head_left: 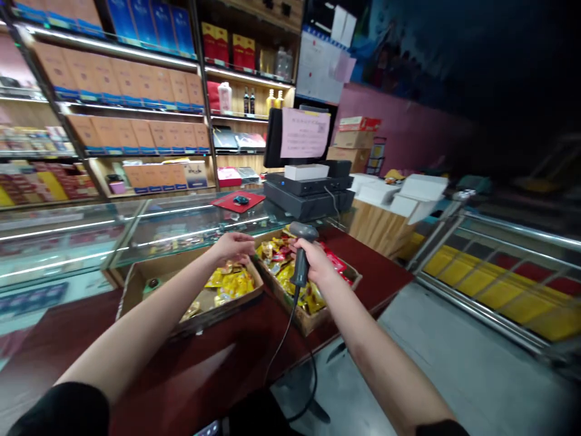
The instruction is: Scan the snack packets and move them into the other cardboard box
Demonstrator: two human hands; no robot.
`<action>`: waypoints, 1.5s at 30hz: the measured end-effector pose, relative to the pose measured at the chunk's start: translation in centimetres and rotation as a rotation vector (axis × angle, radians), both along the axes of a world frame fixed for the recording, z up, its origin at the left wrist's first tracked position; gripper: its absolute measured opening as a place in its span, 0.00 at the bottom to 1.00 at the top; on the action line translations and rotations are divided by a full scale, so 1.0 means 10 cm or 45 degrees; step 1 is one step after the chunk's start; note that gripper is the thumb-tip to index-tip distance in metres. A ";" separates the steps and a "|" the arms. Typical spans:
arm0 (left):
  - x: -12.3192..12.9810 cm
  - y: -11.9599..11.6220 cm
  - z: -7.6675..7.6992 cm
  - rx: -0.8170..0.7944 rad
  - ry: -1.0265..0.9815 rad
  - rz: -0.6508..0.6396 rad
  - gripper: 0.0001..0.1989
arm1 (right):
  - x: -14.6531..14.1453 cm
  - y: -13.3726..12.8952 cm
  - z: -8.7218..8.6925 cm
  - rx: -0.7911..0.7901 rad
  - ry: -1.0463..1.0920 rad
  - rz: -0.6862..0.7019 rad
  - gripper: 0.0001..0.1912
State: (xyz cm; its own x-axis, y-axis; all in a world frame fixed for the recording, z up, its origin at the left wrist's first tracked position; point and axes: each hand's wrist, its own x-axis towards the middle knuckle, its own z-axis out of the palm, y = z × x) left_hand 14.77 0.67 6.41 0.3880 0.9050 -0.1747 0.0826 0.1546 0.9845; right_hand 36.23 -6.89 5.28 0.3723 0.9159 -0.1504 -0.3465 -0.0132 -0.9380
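Observation:
My right hand (318,261) grips the handle of a grey barcode scanner (302,251), whose head points left over the counter and whose black cable hangs down toward the floor. My left hand (235,245) hovers palm down over a cardboard box (149,297) of yellow snack packets (231,283), fingers loosely curled; whether it holds a packet I cannot tell. A second cardboard box (313,320) of yellow and red packets sits under the scanner.
A dark red counter (204,363) runs in front of me. Behind it stand a glass display case (91,233), a register with monitor (308,181), a red mouse pad (238,201), and shelves of boxed goods (113,85). White boxes (408,194) and a metal rack (512,272) lie right.

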 end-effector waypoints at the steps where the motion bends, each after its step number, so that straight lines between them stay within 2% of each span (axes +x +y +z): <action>1: -0.25 0.01 0.01 0.010 0.043 -0.024 0.22 | -0.19 0.05 -0.01 -0.006 0.004 0.078 0.06; 5: -1.13 -0.04 -0.08 0.076 0.292 0.079 0.23 | -0.95 0.20 -0.09 -0.102 0.040 0.399 0.06; 8: -1.59 -0.09 -0.24 0.190 0.499 0.143 0.19 | -1.46 0.26 -0.17 -0.179 0.079 0.645 0.07; 12: -1.98 -0.19 -0.48 0.284 0.728 0.064 0.16 | -1.96 0.31 -0.32 -0.411 0.152 0.960 0.02; 16: -2.16 -0.31 -0.66 0.275 0.869 -0.081 0.23 | -2.23 0.33 -0.50 -0.575 0.181 1.065 0.05; 19: -2.18 -0.37 -0.75 0.351 0.922 -0.126 0.22 | -2.29 0.34 -0.58 -0.622 0.192 1.065 0.05; 22: -2.16 -0.36 -0.78 0.387 1.003 -0.110 0.20 | -2.27 0.35 -0.60 -0.633 0.262 1.058 0.02; 25: -2.18 -0.26 -0.72 0.379 1.134 -0.140 0.15 | -2.20 0.36 -0.60 -0.624 0.312 1.010 0.02; 28: -2.23 -0.10 -0.62 0.247 1.162 -0.210 0.12 | -2.11 0.36 -0.59 -0.625 0.333 0.899 0.03; 30: -2.23 0.01 -0.57 0.102 0.977 -0.160 0.14 | -2.04 0.35 -0.57 -0.612 0.351 0.841 0.03; 32: -2.18 0.09 -0.56 -0.014 0.688 -0.041 0.19 | -1.98 0.35 -0.54 -0.580 0.366 0.814 0.03; 36: -1.88 0.15 -0.65 -0.176 0.249 0.220 0.24 | -1.90 0.32 -0.43 -0.489 0.398 0.758 0.04; 38: -1.69 0.16 -0.73 -0.240 0.185 0.275 0.24 | -1.87 0.26 -0.38 -0.420 0.398 0.720 0.04; 41: -1.48 0.18 -0.84 -0.298 0.141 0.249 0.21 | -1.83 0.09 -0.32 -0.279 0.378 0.698 0.08; 45: -1.41 0.20 -0.95 -0.298 0.042 0.216 0.19 | -1.81 -0.19 -0.34 -0.192 0.299 0.710 0.12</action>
